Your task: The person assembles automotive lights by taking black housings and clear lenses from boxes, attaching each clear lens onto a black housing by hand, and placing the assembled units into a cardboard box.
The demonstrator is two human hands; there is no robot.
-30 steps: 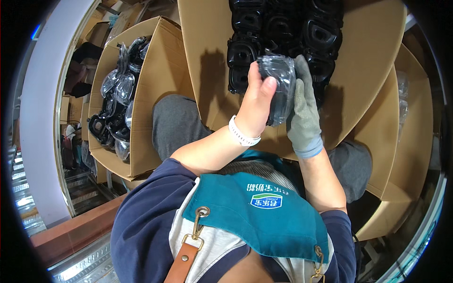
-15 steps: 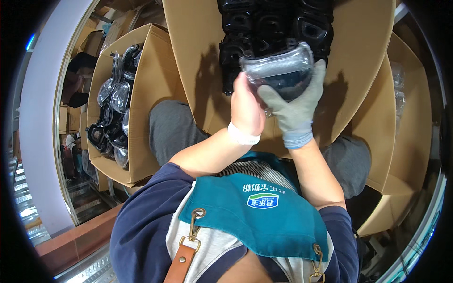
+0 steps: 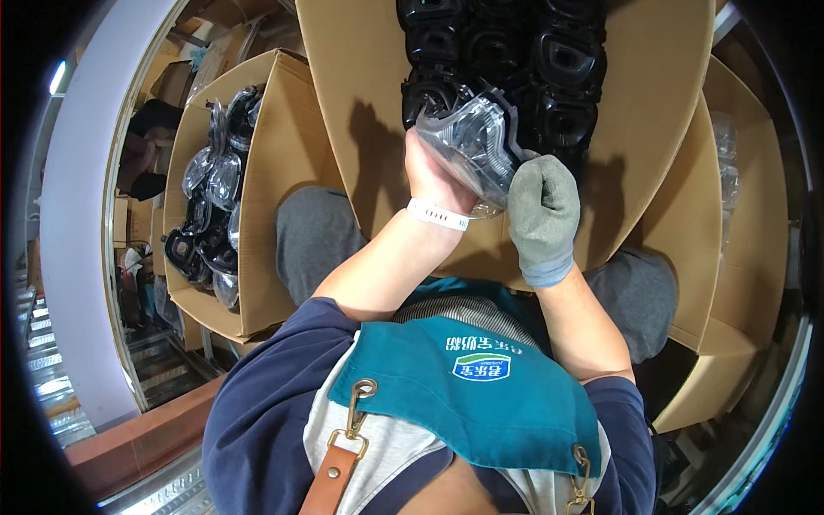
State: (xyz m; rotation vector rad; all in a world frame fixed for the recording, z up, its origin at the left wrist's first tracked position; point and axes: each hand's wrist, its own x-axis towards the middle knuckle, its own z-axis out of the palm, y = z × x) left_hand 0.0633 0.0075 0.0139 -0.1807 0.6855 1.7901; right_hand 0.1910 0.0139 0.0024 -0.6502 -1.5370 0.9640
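Observation:
Above the near side of the middle cardboard box I hold a clear curved plastic part with ribbed walls and a flared rim. It is tilted, its ribbed end toward the upper right. My left hand, bare with a white band at the wrist, cups the part from the left and below; some fingers are hidden behind it. My right hand, in a grey glove, has its fingers curled closed at the part's right edge. Behind the part, black moulded plastic pieces stand stacked in rows inside the box.
At the left, a cardboard box holds a heap of clear and black plastic pieces. Another open box at the right has clear pieces inside. My knees flank the middle box. A pale post rises at the far left.
The clear part has turned and tilted, so its ribbed end faces the upper right. My right hand has gone from a spread grasp to curled fingers at its edge. My left hand has shifted slightly left.

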